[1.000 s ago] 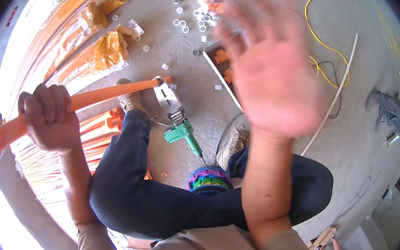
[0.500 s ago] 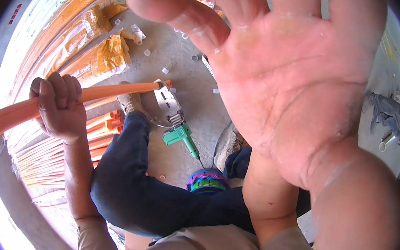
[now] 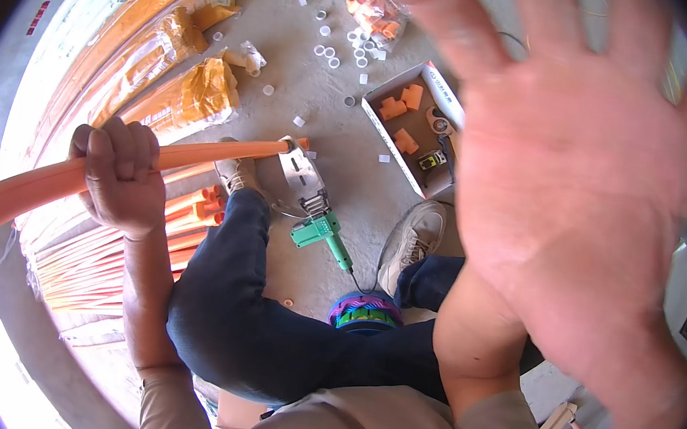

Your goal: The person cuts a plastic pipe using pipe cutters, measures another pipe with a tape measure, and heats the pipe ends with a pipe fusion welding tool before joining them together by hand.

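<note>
My left hand (image 3: 122, 177) is wrapped round a long orange pipe (image 3: 217, 151), which runs from the left edge toward the middle. The pipe's far end meets the metal plate of a green heating tool (image 3: 319, 230) on the floor between my feet. My right hand (image 3: 572, 162) is raised close to the camera, palm showing, fingers spread, with nothing in it. Its fingertips are partly cut off by the top of the view. A cable runs from the tool toward a multicoloured round object (image 3: 365, 311) near my legs.
Behind my right hand lies an open box (image 3: 414, 126) with orange fittings. A bag of orange fittings (image 3: 375, 15) and several white rings are at the top. Wrapped bundles (image 3: 194, 93) and orange pipes (image 3: 98, 274) lie at left.
My right hand has come up close to the camera and shifted right since half a second ago, uncovering the box. My left hand stays round the pipe, and its end stays at the tool.
</note>
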A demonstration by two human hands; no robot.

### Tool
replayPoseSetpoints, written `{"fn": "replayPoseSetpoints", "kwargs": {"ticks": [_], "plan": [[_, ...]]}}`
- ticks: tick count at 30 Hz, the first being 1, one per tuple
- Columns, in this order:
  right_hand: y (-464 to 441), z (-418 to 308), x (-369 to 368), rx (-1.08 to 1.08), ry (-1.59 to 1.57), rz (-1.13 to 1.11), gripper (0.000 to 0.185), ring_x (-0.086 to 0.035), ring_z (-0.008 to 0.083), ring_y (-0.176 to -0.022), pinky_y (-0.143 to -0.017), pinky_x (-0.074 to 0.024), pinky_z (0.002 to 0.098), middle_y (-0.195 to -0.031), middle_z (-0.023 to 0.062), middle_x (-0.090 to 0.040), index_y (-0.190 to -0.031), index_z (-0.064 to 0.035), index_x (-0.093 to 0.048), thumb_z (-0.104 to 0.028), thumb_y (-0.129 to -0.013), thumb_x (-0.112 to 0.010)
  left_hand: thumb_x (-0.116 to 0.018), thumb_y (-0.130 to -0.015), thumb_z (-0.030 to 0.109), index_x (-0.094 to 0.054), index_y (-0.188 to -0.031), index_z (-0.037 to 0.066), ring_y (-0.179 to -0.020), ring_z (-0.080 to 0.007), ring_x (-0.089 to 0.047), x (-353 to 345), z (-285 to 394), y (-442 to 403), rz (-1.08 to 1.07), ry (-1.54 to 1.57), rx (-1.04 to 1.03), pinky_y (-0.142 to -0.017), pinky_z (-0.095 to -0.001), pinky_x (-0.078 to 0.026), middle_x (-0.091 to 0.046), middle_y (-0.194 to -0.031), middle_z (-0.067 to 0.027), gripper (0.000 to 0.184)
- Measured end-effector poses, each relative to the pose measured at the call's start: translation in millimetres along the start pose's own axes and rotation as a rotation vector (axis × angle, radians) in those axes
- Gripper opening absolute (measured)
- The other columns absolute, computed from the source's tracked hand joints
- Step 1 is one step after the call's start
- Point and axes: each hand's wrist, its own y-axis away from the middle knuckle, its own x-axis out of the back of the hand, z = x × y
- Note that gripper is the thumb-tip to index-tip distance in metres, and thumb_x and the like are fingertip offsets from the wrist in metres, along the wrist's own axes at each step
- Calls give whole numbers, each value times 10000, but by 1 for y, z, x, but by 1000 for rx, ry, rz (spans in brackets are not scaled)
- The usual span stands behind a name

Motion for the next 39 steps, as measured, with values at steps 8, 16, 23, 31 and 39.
{"fn": "replayPoseSetpoints", "kwargs": {"ticks": [8,16,23,31,39], "plan": [[-9,-20,0,86,-62,-30,614,-546,330,-1214,-1024,-426,453,-1322,186,-558,-1353,-23,-514,-157,-798,-740,-479,-1023,148,-365,-738,141,-493,-64,-248,-7,3,5,8,-55,4,-472,-258,-254,-287,-580,45,307],[-13,-31,-3,79,-16,-72,602,-558,322,-1199,-1016,-432,448,-1305,182,-571,-1339,-26,-529,-144,-792,-750,-466,-1024,131,-355,-735,139,-498,-72,-254,-5,4,10,28,-43,9,-481,-266,-266,-295,-584,36,310],[-18,-31,-4,97,45,-104,592,-568,315,-1186,-1009,-437,443,-1289,179,-582,-1327,-28,-543,-133,-786,-759,-478,-1014,130,-364,-748,132,-501,-77,-259,-12,7,16,31,-77,-13,-485,-267,-276,-311,-580,33,289],[-46,-22,-16,79,286,-232,580,-579,308,-1172,-1001,-444,437,-1271,176,-595,-1313,-31,-558,-120,-780,-769,-562,-941,10,-457,-926,26,-627,-145,-520,-7,39,11,-39,-142,43,-649,-312,-477,-528,-731,-73,107],[24,63,-32,-692,844,-57,549,-670,217,-919,-810,-545,338,-1041,122,-702,-1222,-12,-632,-297,-788,-813,-682,-941,134,-556,-922,14,-705,-138,-641,-22,75,21,-60,-329,-70,-688,-267,-503,-630,-763,-72,175]]}}
